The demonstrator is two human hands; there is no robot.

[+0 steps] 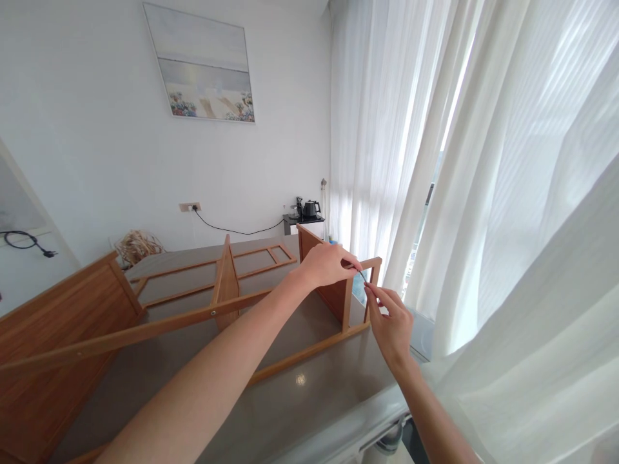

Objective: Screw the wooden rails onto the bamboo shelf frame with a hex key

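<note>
Both hands meet at the right end of a wooden shelf frame (348, 303), which lies on its side on a grey covered surface. A thin dark metal rod (362, 277) spans the small gap between my fingertips; whether it is a bolt or a hex key I cannot tell. My left hand (329, 263) reaches over the end panel and pinches the rod's upper end. Lower and to the right, my right hand (391, 316) pinches its other end between thumb and fingers. Behind my left hand, part of the wooden end panel (333, 299) is hidden.
A long wooden rail (159, 330) crosses to the left, joined to a middle board (226, 277) and a wide panel (72, 309). White curtains (512, 193) hang close on the right. At the back, a black kettle (311, 208) stands on a small cabinet, its cord (232, 230) running to the wall.
</note>
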